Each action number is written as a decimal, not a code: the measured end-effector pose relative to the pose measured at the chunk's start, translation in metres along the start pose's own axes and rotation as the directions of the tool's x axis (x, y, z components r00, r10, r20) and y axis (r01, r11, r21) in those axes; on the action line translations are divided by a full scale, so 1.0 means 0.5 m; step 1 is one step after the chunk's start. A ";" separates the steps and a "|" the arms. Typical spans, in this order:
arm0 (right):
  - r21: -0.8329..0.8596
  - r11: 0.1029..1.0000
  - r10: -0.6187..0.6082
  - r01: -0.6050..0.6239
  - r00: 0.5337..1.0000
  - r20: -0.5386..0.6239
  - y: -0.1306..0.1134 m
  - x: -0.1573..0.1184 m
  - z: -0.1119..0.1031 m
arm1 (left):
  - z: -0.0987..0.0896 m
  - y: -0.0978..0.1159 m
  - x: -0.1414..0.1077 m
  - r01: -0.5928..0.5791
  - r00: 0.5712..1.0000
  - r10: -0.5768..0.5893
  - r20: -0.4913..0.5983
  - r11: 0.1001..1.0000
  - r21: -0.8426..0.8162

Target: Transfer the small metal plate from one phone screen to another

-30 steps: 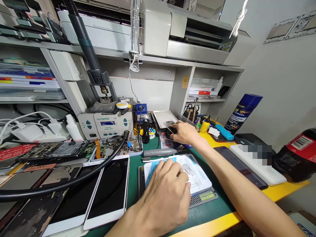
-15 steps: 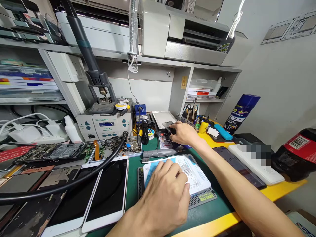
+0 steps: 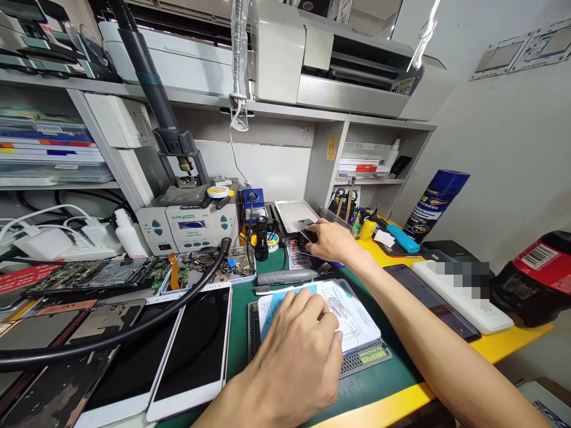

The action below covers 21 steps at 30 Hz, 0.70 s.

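My left hand (image 3: 301, 351) rests, fingers curled under, on a white and blue printed packet (image 3: 357, 318) that lies on a grey perforated pad (image 3: 366, 359). Its fingertips are hidden, so whatever they may hold does not show. Farther back, my right hand (image 3: 332, 238) reaches over to a small dark phone-like piece (image 3: 304, 224), its fingers closed at the piece's right edge. That piece lies at the near end of a pale flat panel (image 3: 289, 211). Between the hands lies a grey-handled brush (image 3: 288, 277).
At the left are tablets (image 3: 194, 345), circuit boards (image 3: 214, 264) and a black hose (image 3: 134, 333) crossing them. A rework station (image 3: 191, 226) stands behind. To the right are a phone (image 3: 428, 297), a white power bank (image 3: 464, 297), a spray can (image 3: 435, 205) and a bottle (image 3: 535, 279).
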State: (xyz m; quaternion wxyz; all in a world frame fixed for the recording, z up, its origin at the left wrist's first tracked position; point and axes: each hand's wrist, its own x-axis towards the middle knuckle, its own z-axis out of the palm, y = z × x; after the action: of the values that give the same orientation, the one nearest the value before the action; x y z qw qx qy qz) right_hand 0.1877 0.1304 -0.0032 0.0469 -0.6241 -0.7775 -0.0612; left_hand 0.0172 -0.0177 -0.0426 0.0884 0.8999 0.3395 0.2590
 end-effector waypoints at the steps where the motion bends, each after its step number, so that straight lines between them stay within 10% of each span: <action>1: 0.000 1.000 -0.001 0.001 1.000 -0.002 0.000 0.000 0.000 | 0.000 0.000 0.000 -0.002 1.000 0.002 0.000 1.000 -0.001; 21: 0.014 1.000 0.016 -0.016 1.000 -0.011 -0.004 -0.005 0.000 | 0.000 0.002 0.001 -0.012 1.000 0.012 -0.001 1.000 0.003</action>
State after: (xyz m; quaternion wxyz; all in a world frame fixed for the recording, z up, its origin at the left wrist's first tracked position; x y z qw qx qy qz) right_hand 0.1862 0.1275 -0.0035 0.0563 -0.6297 -0.7725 -0.0588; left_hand 0.0181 -0.0180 -0.0418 0.0854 0.9020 0.3344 0.2594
